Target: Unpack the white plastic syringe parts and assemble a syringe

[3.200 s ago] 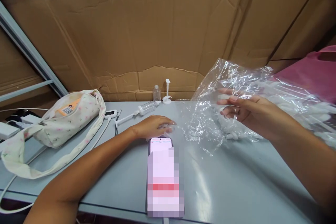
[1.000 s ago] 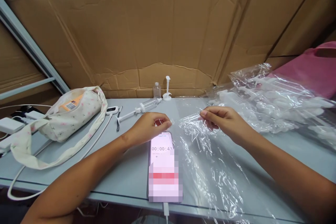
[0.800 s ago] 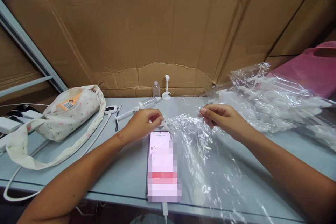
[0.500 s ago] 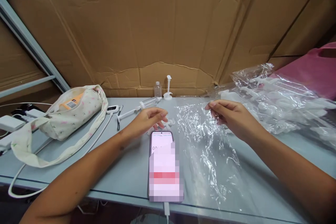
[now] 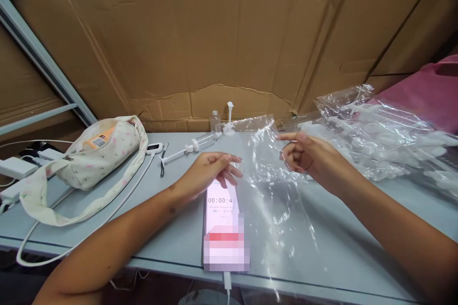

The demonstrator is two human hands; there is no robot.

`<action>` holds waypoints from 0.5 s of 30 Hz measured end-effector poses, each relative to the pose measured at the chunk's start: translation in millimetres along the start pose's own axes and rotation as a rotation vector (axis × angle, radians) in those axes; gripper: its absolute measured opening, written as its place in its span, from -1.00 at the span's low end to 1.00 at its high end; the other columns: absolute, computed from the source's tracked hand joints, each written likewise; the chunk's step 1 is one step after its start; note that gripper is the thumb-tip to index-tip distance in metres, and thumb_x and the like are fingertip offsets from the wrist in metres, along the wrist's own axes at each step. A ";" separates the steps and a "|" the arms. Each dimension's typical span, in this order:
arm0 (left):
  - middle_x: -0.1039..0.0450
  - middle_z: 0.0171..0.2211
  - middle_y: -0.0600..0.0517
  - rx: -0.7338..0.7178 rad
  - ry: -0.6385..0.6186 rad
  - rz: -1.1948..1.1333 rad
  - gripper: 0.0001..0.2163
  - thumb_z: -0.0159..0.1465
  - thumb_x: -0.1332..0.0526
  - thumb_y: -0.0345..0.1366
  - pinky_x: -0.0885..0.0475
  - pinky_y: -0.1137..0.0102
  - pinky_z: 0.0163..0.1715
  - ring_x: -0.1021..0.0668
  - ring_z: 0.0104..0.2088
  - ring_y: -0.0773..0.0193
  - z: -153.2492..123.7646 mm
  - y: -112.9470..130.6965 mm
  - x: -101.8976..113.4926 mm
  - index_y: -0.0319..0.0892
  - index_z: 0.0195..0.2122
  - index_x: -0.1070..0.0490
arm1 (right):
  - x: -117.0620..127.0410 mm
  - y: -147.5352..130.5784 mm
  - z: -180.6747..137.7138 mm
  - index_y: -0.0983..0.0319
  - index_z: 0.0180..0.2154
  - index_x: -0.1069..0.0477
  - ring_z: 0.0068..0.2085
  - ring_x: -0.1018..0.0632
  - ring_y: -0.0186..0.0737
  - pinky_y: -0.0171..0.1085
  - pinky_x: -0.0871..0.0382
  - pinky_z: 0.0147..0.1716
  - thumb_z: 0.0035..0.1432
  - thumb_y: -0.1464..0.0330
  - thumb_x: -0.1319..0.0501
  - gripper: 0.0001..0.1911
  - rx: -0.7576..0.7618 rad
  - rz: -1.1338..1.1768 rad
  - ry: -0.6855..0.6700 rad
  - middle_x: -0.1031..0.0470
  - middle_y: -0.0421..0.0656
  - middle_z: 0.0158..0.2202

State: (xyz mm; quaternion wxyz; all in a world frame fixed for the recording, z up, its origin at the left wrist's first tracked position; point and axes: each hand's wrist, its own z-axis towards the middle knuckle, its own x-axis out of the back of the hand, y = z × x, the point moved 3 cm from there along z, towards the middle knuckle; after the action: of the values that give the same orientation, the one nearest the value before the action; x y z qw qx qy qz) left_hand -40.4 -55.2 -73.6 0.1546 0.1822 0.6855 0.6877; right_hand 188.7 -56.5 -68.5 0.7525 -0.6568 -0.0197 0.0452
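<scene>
Clear plastic bag (image 5: 272, 186) spread on table (image 5: 171, 228), upper edge raised beside right hand (image 5: 304, 157), index out, other fingers curled, pinch unclear. Left hand (image 5: 211, 169) open, flat above phone (image 5: 222, 221), holding nothing. Probably featherlight, limp, slippery, clingy; best pinched at that raised edge.

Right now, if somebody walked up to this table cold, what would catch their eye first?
Probably the crinkled clear plastic bag lifted mid-table, its top edge raised by the right hand. Beside it the left hand hovers open over a lit phone lying at the near edge, showing a timer. Further off, a floral cloth bag sits at the left, and a heap of bagged white plastic parts at the right.
</scene>
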 end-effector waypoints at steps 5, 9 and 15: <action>-0.57 -0.45 -0.06 -0.112 0.162 0.017 -0.67 0.24 -0.19 -0.09 -0.36 0.52 -0.61 -0.55 -0.56 0.37 6.6 9.6 20.2 -0.31 -0.21 -0.48 | -16.3 7.5 -7.7 0.25 -0.40 -0.46 -0.51 -0.44 -0.34 -0.33 -0.12 -0.58 0.03 0.05 -0.28 -0.63 -0.085 -0.264 -0.346 -0.48 -0.14 -0.47; -0.55 -0.49 -0.03 -0.135 0.203 0.024 -0.61 0.18 -0.23 -0.01 -0.36 0.51 -0.63 -0.55 -0.58 0.35 9.4 7.6 24.5 -0.31 -0.26 -0.47 | -23.6 12.0 -10.3 0.26 -0.48 -0.42 -0.52 -0.42 -0.37 -0.34 -0.11 -0.56 0.08 0.12 -0.26 -0.68 -0.092 -0.339 -0.384 -0.48 -0.16 -0.52; -0.57 -0.42 -0.10 -0.084 0.125 0.088 -0.56 0.19 -0.19 0.06 -0.39 0.49 -0.58 -0.56 -0.53 0.34 5.0 3.3 19.0 -0.31 -0.27 -0.49 | -16.0 15.1 -7.1 0.24 -0.47 -0.38 -0.52 -0.42 -0.38 -0.35 -0.12 -0.58 0.11 0.08 -0.21 -0.64 -0.046 -0.281 -0.242 -0.45 -0.19 -0.50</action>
State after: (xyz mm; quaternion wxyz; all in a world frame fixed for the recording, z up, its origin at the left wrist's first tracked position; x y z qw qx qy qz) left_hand -54.8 -42.0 -69.6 0.0888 0.1623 0.6558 0.7319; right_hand 172.7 -63.0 -83.9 0.7282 -0.6544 -0.2026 0.0180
